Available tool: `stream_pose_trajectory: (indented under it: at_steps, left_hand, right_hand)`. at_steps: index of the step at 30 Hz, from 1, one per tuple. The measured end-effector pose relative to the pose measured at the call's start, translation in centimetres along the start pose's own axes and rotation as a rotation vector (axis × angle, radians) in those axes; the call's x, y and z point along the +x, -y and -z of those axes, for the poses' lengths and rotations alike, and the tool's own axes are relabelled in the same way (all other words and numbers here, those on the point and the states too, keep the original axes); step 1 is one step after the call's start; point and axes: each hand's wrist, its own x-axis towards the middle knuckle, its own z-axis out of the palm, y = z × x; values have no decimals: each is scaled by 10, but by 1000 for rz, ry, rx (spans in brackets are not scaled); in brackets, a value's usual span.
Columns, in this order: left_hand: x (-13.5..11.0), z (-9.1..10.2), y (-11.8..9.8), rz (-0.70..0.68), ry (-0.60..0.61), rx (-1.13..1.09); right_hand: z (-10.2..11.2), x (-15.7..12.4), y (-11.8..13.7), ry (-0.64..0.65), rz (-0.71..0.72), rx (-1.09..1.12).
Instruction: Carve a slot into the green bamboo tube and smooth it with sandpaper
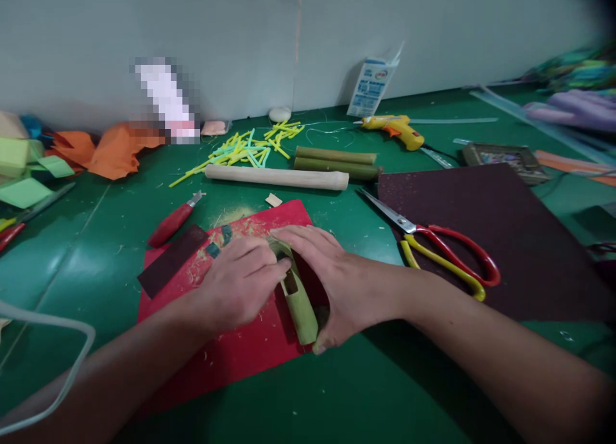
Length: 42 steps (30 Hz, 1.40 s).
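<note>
A short green bamboo piece with a rectangular slot cut in it lies on a red sheet dusted with shavings. My right hand wraps round the bamboo from the right, thumb near its lower end. My left hand is closed, its fingertips pressed against the upper part of the bamboo by the slot; what it pinches is hidden. A dark strip of sandpaper lies on the red sheet's left corner.
On the green table: a red-handled knife, red and yellow scissors, a large dark sheet, a pale wooden stick, two green bamboo lengths, a yellow glue gun, coloured straw bits, orange and green paper scraps.
</note>
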Motion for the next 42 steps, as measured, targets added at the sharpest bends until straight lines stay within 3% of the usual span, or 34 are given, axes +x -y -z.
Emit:
stream_pose_trajectory:
  at_steps: [42]
  left_hand:
    - [-1, 5, -3, 54, -3, 68]
  right_hand:
    - [-2, 3, -2, 48, -37, -37]
